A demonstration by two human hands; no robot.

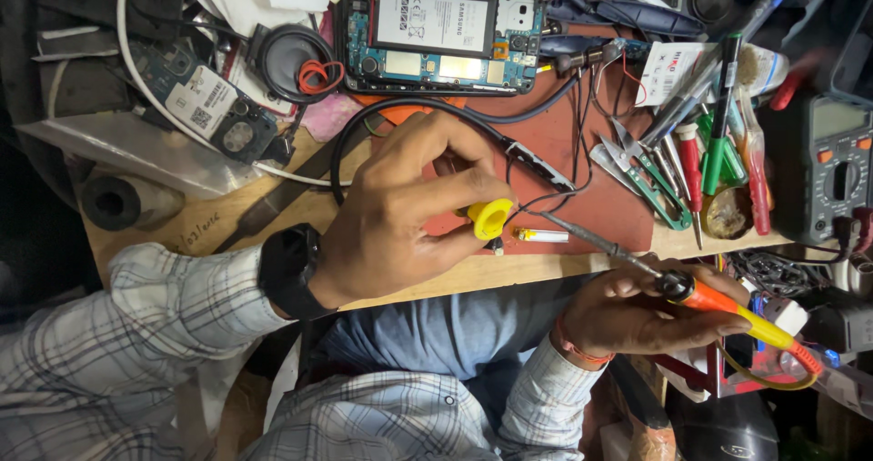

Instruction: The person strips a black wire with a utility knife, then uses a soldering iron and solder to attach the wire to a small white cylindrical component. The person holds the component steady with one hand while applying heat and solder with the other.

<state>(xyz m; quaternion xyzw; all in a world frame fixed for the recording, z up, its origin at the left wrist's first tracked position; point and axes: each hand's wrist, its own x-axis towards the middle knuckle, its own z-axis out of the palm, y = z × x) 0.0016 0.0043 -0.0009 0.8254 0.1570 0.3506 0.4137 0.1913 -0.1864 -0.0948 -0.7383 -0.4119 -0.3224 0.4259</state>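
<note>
Clearly, I was at the soldering step, judging by the tools in hand. The desk (pixel 273 211) carried a red mat (pixel 582 152), and clutter ringed it: an opened phone (pixel 441 32) at the back, a black meter (pixel 823 165) at the right, a bundle of pens, screwdrivers and green snips (pixel 650 179) between meter and mat. Free room was only the mat's near strip and the bare wood by the desk's front edge, so I judged any move had to stay low and short.

My left hand (pixel 400 211) sat over the mat's near left corner, its fingers (pixel 464 188) pinched narrow on a small yellow ring (pixel 491 217); a thin black wire (pixel 546 175) ran from that spot back toward the phone. A small white tube (pixel 541 235) lay just beside the ring, near the edge.

My right hand (pixel 637 311) hung off the desk front, closed on an orange-handled iron (pixel 718 302), its tip (pixel 555 217) reaching over the mat, near the ring but apart from it. I judged the next move called for bringing the tip in to the joint past the tube, steadying the ring, keeping the iron's cord off the edge.
</note>
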